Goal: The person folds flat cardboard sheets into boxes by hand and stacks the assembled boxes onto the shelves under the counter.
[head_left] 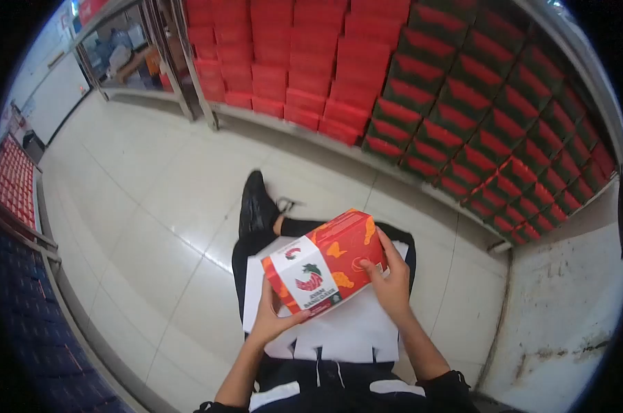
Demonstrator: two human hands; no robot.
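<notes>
A red and orange printed box [335,258] with a white band is held up between both hands, above the lap. My left hand [277,315] grips its lower left corner, the thumb along the bottom edge. At the right end, my right hand [390,275] holds the box with the thumb on its printed face and fingers at the far edge. Under the box, flat white card sheets [349,337] with slots cut along the near edge lie across the legs.
Stacked red boxes [270,55] and dark-and-red boxes [463,117] fill a metal-framed shelf ahead. Dark blue boxes [36,330] stand on the left. A black shoe [258,205] rests on the tiled floor [132,227]. A stained white wall [566,303] is at right.
</notes>
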